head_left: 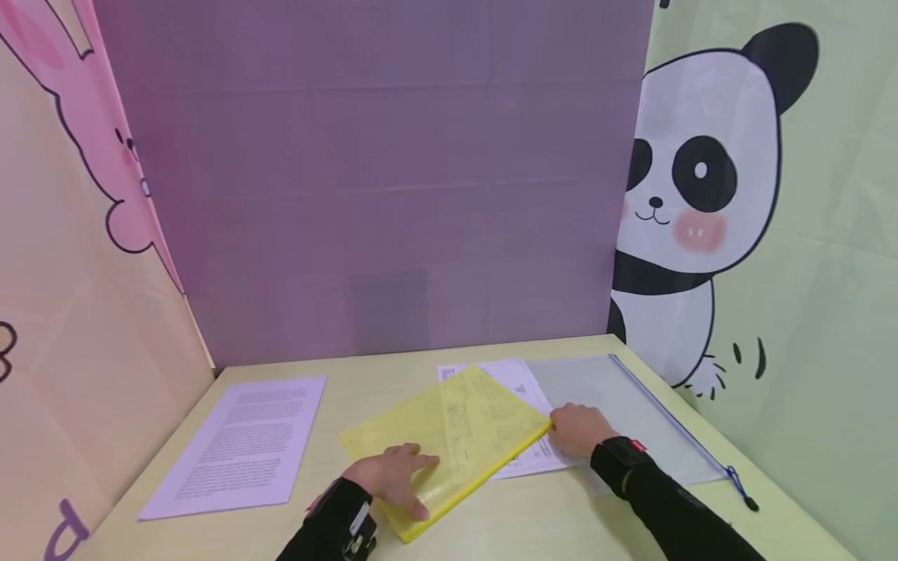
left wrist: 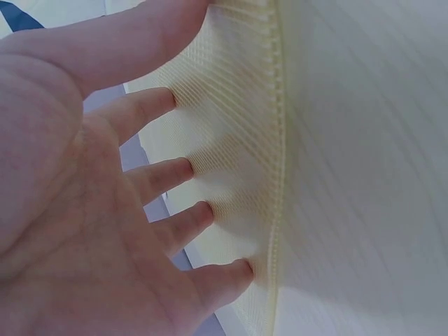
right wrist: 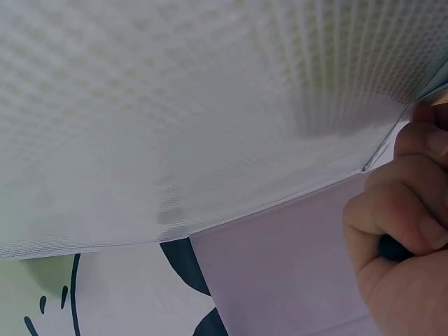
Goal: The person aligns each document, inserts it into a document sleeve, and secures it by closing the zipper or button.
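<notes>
A yellow translucent mesh file pouch [head_left: 477,428] lies at an angle mid-table, its thick bright edge towards the person. My left hand [head_left: 396,475] rests on its near left part with fingers spread, and the left wrist view shows the fingertips [left wrist: 183,166] touching the mesh. At the pouch's right corner, my right hand [head_left: 582,430] pinches the edge with curled fingers; the right wrist view shows this hand [right wrist: 406,210] at its right side. Partly under the pouch is a printed white sheet [head_left: 522,382], also overlapped by the right hand in the head view.
A pale mesh zip pouch [head_left: 582,374] with a blue zipper [head_left: 673,421] and dark pull lies at the right. On the left sits a printed paper stack [head_left: 245,436]. A purple panel [head_left: 379,179] stands behind the table [head_left: 337,499], with printed curtains at both sides.
</notes>
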